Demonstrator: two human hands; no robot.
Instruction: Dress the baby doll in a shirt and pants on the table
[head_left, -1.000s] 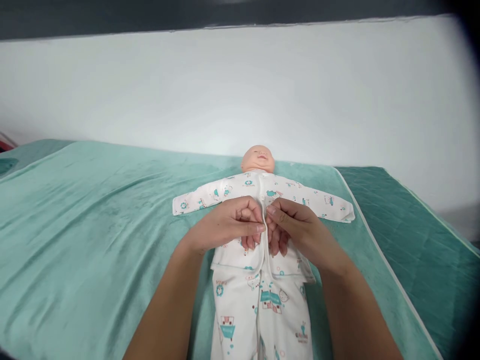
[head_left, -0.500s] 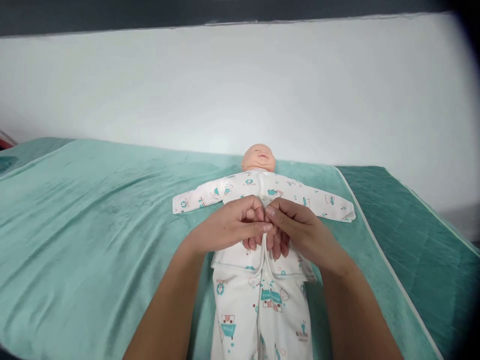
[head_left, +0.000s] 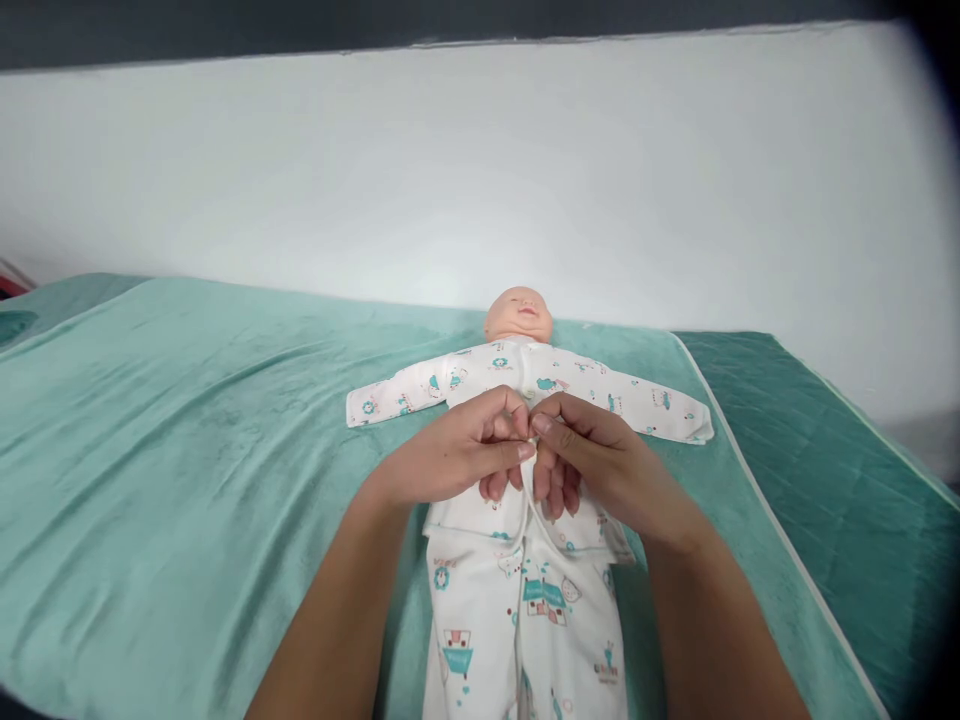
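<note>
A baby doll (head_left: 517, 314) lies on its back in a white printed top (head_left: 472, 375) and matching trousers (head_left: 480, 620). The top's sleeves stretch out to both sides. Over the middle of the top, my left hand (head_left: 487, 445) pinches its front edge between thumb and fingers. Close beside it, my right hand (head_left: 581, 450) pinches the other edge at the same spot. A button (head_left: 529, 395) shows just above my fingertips. Below my hands the front edges hang apart in a narrow gap. My fingers hide the exact spot where the edges meet.
The doll rests on a light green plush blanket (head_left: 187, 450) with soft folds. A darker green quilted cover (head_left: 832, 480) lies to the right, beyond the blanket's pale edge. A white wall (head_left: 375, 180) stands right behind the doll's head.
My fingertips have shifted slightly apart at the front edges, and my left thumb has drawn a little to the left. The doll stays in place.
</note>
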